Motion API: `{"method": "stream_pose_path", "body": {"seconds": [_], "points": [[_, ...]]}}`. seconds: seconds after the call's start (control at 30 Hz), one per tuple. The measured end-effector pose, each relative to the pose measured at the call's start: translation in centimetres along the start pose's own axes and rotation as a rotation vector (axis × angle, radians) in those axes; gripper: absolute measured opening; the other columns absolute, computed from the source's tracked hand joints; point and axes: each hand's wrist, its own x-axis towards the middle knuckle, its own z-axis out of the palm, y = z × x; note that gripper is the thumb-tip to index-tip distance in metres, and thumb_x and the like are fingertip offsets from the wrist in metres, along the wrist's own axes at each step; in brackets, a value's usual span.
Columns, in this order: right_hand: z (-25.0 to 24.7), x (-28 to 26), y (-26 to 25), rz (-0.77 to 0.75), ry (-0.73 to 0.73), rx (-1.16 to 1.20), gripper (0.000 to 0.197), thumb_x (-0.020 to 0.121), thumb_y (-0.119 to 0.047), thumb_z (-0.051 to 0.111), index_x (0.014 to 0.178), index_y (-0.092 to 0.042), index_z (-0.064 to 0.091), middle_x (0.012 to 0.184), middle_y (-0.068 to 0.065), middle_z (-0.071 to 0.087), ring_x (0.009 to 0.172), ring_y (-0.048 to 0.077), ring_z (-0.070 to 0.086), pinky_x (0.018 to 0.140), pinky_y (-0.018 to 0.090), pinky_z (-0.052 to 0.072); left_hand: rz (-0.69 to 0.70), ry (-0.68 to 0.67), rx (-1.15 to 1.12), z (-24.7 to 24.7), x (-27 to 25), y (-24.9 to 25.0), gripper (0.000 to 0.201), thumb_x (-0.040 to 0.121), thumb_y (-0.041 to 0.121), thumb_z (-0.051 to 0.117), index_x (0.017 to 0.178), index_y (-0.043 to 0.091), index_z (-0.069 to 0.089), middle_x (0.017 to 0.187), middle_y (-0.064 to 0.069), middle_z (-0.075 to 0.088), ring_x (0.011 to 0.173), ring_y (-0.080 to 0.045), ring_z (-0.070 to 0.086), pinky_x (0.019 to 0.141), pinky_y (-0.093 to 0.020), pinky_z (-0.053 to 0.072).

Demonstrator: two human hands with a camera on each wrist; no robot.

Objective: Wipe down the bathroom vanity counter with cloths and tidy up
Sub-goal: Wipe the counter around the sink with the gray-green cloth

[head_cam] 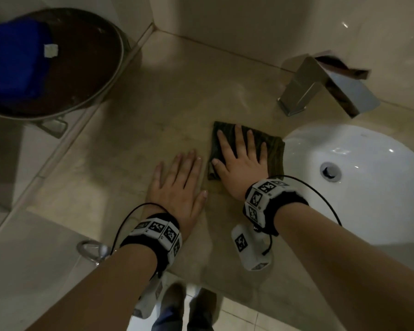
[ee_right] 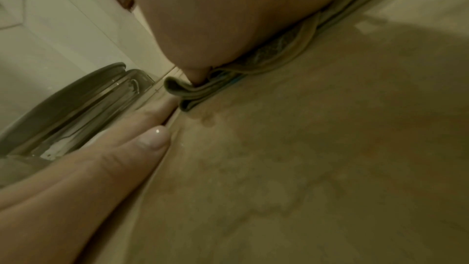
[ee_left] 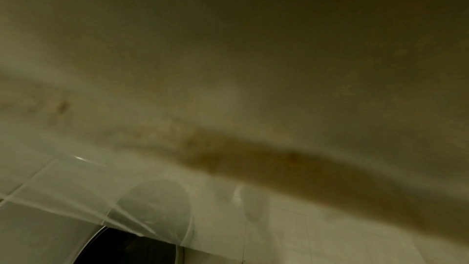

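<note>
Right hand [head_cam: 240, 163] lies flat, fingers spread and straight, palm down on a folded dark green cloth [head_cam: 270, 144]; the cloth sits on the beige stone surface [head_cam: 165, 103], directly under that hand, its far and right edges showing beyond the fingertips, its right corner just beside the rim of the white sink [head_cam: 368, 187]; the right wrist view shows the folded layers pressed beneath the heel of the hand — edges curled at the near corner. Left hand [head_cam: 177, 185] rests palm down on the bare surface just left of the cloth, fingers straight and close together, holding nothing; whether its fingertips touch the cloth's edge cannot be told. A chrome faucet [head_cam: 320, 87] stands behind the sink, beyond the cloth. To the far left, off the surface's edge, a round bin [head_cam: 86, 68] holds a blue cloth [head_cam: 14, 60] with a small white tag — well apart from both hands. The left wrist view is blurred; only the beige surface and pale tiles are readable.
</note>
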Motion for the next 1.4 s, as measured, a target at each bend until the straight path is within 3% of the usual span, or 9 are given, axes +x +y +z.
{"method": "stream_pose_path", "body": {"seconds": [0.23,0.5,0.6,0.73,0.87,1.0,1.17,1.4], "points": [[0.1,0.0,0.1,0.011,0.003,0.005,0.062,0.097,-0.056,0.018,0.149,-0.042,-0.014,0.158,-0.003,-0.023,0.145,0.024,-0.02,0.116,0.052,-0.012,0.0,0.002,-0.001,0.2,-0.1,0.0,0.068,0.094,0.052,0.001,0.153,0.021,-0.012,0.16,0.004,-0.018,0.148,-0.016,-0.01,0.118,-0.049,0.001],[0.8,-1.6,-0.4,0.02,0.064,-0.012,0.062,0.097,-0.056,0.018,0.149,-0.041,-0.012,0.159,-0.002,-0.019,0.146,0.024,-0.017,0.117,0.051,-0.011,0.004,0.012,-0.049,0.0,-0.2,-0.1,0.066,0.093,0.048,-0.001,0.153,0.023,-0.01,0.16,0.005,-0.016,0.148,-0.015,-0.011,0.118,-0.049,0.001],[1.2,-3.1,-0.6,0.018,0.046,-0.031,0.063,0.094,-0.061,0.01,0.148,-0.042,-0.015,0.158,-0.003,-0.023,0.146,0.023,-0.018,0.116,0.048,-0.013,0.005,0.017,-0.07,0.0,-0.1,-0.2,0.066,0.092,0.046,-0.001,0.153,0.023,-0.011,0.16,0.005,-0.017,0.147,-0.015,-0.012,0.118,-0.049,0.0],[1.7,-5.4,-1.0,0.031,0.008,-0.034,0.068,0.081,-0.064,-0.007,0.145,-0.045,-0.023,0.156,-0.006,-0.029,0.144,0.019,-0.024,0.116,0.046,-0.014,0.011,0.02,-0.12,-0.2,0.0,-0.2,0.066,0.092,0.045,0.002,0.153,0.022,-0.004,0.161,0.004,-0.011,0.148,-0.016,-0.007,0.118,-0.049,0.0],[2.0,-6.4,-1.5,0.056,0.003,-0.013,0.067,0.084,-0.064,-0.004,0.146,-0.044,-0.019,0.156,-0.006,-0.028,0.144,0.018,-0.025,0.115,0.046,-0.016,0.024,0.01,-0.132,-0.3,0.1,-0.3,0.067,0.092,0.047,0.003,0.153,0.018,0.0,0.161,0.002,-0.007,0.149,-0.018,-0.002,0.118,-0.051,0.003],[2.2,-6.5,-1.5,0.06,0.0,-0.013,0.067,0.084,-0.068,-0.011,0.146,-0.045,-0.018,0.156,-0.007,-0.028,0.144,0.017,-0.026,0.115,0.046,-0.016,0.026,-0.004,-0.155,-0.4,0.1,-0.2,0.066,0.093,0.045,0.015,0.153,0.015,0.019,0.161,-0.001,0.01,0.148,-0.02,0.012,0.116,-0.053,0.014],[1.9,-5.6,-1.5,0.078,0.014,-0.002,0.064,0.088,-0.064,0.0,0.147,-0.046,-0.016,0.157,-0.007,-0.026,0.144,0.017,-0.024,0.115,0.046,-0.015,0.039,0.008,-0.166,-0.2,0.1,-0.3,0.066,0.093,0.044,0.022,0.151,0.014,0.025,0.16,-0.003,0.016,0.147,-0.021,0.018,0.114,-0.054,0.018],[0.4,-0.9,-0.7,0.105,0.012,-0.011,0.064,0.087,-0.064,-0.001,0.145,-0.045,-0.02,0.156,-0.006,-0.027,0.145,0.02,-0.022,0.115,0.046,-0.016,0.033,0.015,-0.171,-0.3,-0.1,-0.2,0.066,0.093,0.045,0.024,0.152,0.016,0.021,0.16,-0.002,0.015,0.147,-0.021,0.016,0.114,-0.055,0.019]]}}
